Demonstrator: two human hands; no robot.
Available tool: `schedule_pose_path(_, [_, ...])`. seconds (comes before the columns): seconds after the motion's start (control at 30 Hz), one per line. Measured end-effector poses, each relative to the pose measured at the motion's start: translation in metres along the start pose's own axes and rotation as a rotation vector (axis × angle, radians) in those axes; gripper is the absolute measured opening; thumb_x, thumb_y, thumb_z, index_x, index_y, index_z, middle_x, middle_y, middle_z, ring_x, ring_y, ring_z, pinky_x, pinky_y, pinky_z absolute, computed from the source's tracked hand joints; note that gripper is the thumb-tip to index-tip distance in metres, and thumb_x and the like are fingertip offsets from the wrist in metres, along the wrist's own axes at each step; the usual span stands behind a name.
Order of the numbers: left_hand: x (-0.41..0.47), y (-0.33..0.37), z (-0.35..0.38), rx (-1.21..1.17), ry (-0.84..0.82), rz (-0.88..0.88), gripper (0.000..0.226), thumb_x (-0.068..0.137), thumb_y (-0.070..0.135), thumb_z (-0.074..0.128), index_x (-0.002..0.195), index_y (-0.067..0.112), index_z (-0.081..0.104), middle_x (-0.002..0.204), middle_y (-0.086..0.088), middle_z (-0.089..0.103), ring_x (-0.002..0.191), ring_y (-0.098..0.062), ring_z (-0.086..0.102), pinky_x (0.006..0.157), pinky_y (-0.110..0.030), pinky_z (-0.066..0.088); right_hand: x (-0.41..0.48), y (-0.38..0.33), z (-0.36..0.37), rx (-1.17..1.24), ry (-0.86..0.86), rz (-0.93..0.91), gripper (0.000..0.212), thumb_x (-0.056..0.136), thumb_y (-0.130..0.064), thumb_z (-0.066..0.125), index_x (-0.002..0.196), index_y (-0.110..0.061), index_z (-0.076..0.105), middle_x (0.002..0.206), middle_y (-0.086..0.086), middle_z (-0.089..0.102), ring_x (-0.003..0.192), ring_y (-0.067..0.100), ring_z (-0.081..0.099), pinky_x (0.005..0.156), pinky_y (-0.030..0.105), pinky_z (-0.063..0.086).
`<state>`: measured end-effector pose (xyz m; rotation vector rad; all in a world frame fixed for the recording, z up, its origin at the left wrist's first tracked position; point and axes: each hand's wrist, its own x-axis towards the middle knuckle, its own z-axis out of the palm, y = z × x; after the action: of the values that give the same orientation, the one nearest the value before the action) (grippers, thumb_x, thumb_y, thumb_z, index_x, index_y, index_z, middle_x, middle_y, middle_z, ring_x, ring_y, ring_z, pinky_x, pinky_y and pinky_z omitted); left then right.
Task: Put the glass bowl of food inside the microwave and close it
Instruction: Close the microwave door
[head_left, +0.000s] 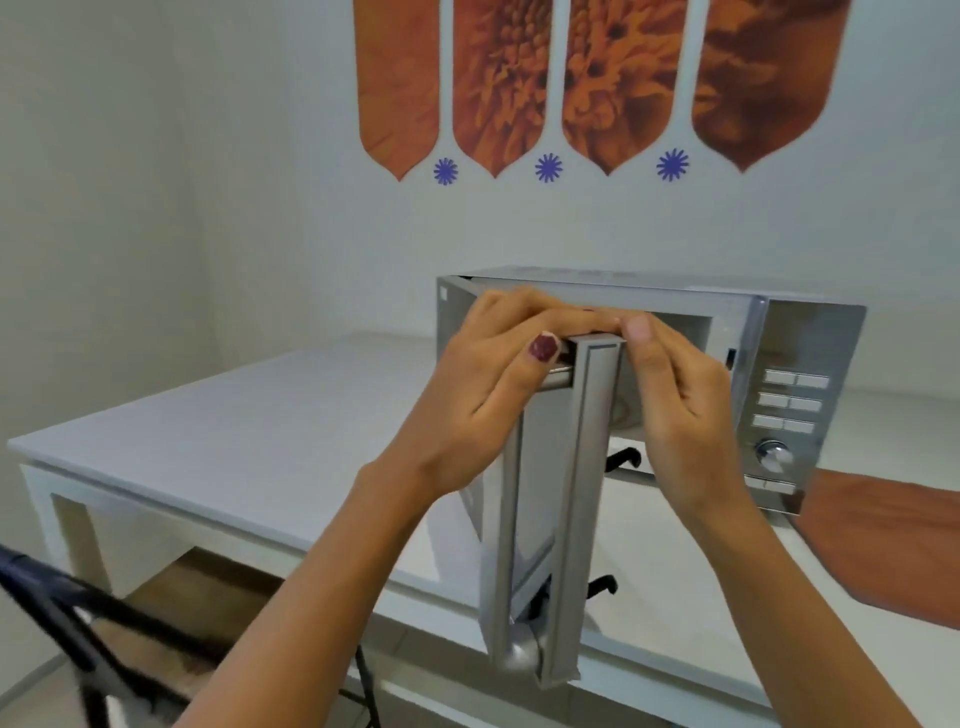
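Note:
A silver microwave (789, 374) stands on the white table (234, 441), its door (550, 509) swung wide open toward me, seen edge-on. My left hand (488, 384) grips the door's top corner from the left, thumb on the edge. My right hand (675, 395) holds the same top corner from the right, fingers curled over it. Both hands and the door cover most of the oven cavity (685, 332). No glass bowl of food is visible anywhere; whether it sits inside the cavity I cannot tell.
An orange cloth (883, 540) lies on the table right of the microwave. The control panel with buttons and a knob (774, 454) faces me. A dark chair (78, 623) stands at the lower left beside the table. The wall behind carries orange decorations.

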<state>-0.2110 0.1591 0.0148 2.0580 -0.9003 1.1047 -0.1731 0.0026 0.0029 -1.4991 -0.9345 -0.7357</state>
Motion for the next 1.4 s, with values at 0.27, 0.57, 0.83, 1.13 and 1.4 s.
schedule_pose_path(0.27, [0.034,-0.006,0.07,-0.078,0.002,-0.038,0.053,0.098,0.034,0.015,0.126,0.027,0.059,0.108,0.01,0.052,0.111,-0.011,0.043,0.102,-0.033,0.035,-0.038,0.012,-0.034,-0.356,0.508,-0.037,0.014,0.095,-0.012,0.049,0.098,-0.01,0.062,0.087,0.003,0.061,0.076,0.01,0.055,0.068,0.014,0.042])
schedule_pose_path(0.57, [0.07,-0.019,0.135,-0.003,0.038,-0.045,0.054,0.099,0.035,0.017,0.126,0.02,0.061,0.109,0.001,0.058,0.107,-0.016,0.044,0.097,-0.032,0.034,-0.049,0.052,-0.046,-0.53,0.511,0.089,0.017,0.095,-0.022,0.05,0.105,-0.012,0.059,0.09,-0.005,0.063,0.083,0.004,0.059,0.067,0.005,0.046])
schedule_pose_path(0.83, [0.096,-0.046,0.178,0.127,0.072,0.002,0.051,0.099,0.035,0.021,0.126,0.019,0.06,0.112,0.001,0.06,0.105,-0.02,0.047,0.092,-0.028,0.034,-0.036,0.099,-0.048,-0.212,0.429,0.422,0.03,0.093,-0.045,0.034,0.102,-0.025,0.055,0.076,-0.003,0.064,0.066,0.009,0.066,0.053,0.013,0.053])
schedule_pose_path(1.13, [0.132,-0.092,0.215,0.248,0.011,0.024,0.048,0.097,0.03,0.022,0.122,0.02,0.061,0.118,0.003,0.065,0.114,-0.015,0.055,0.106,-0.028,0.025,-0.014,0.154,-0.073,-0.108,0.45,0.545,0.038,0.084,-0.054,0.038,0.078,-0.021,0.056,0.06,0.0,0.056,0.045,0.006,0.054,0.044,0.02,0.047])
schedule_pose_path(1.4, [0.168,-0.107,0.225,0.455,0.007,-0.083,0.046,0.101,0.041,0.031,0.133,0.018,0.056,0.117,-0.003,0.071,0.106,-0.022,0.066,0.105,-0.039,0.038,0.001,0.181,-0.078,-0.061,0.505,0.533,0.043,0.079,-0.057,0.041,0.068,-0.017,0.053,0.058,0.005,0.053,0.042,0.008,0.048,0.043,0.019,0.041])
